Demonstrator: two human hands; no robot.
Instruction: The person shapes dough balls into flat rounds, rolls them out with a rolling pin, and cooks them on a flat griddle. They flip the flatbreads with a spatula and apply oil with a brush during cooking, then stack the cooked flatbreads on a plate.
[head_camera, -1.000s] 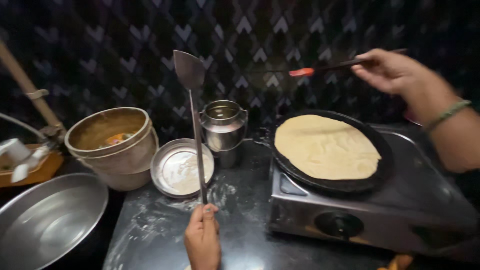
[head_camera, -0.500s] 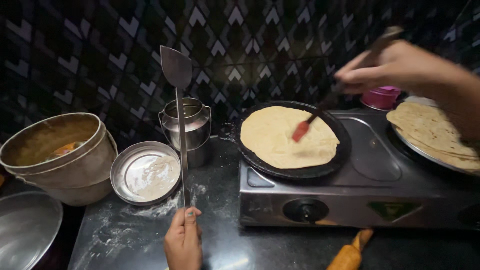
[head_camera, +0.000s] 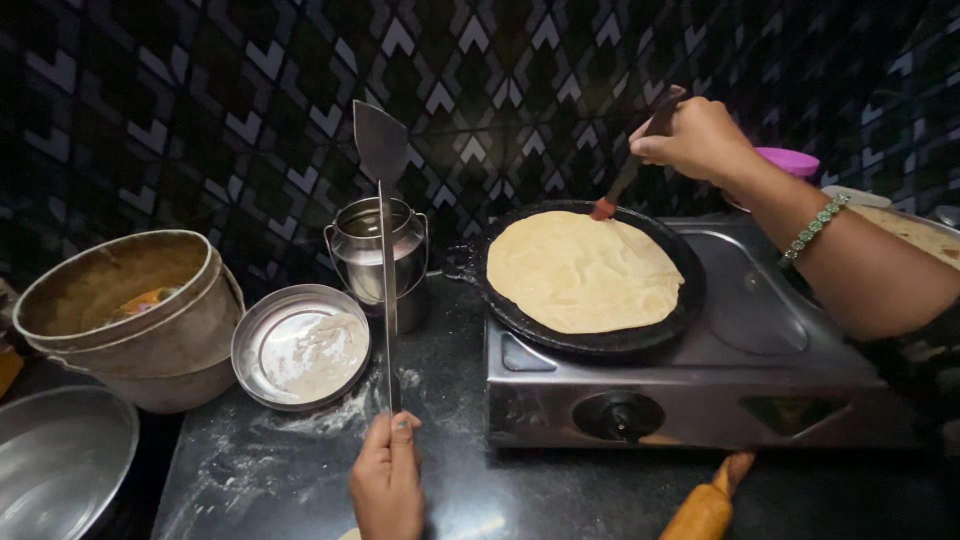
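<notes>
- Two hands busy: the left hand (head_camera: 387, 478), near edge, has its fingers curled tight around a long steel spatula (head_camera: 383, 215), blade standing upright.
- Right hand (head_camera: 697, 138), far right, grips a red-tipped brush (head_camera: 622, 186), tip touching the flatbread's far edge.
- Flatbread (head_camera: 584, 270) lies flat in the black pan (head_camera: 675, 313) on the stove (head_camera: 760, 380).
- Flour plate (head_camera: 300, 347) left, steel can (head_camera: 366, 250) behind.

Head camera looks down, close, over the stove (head_camera: 700, 400).
</notes>
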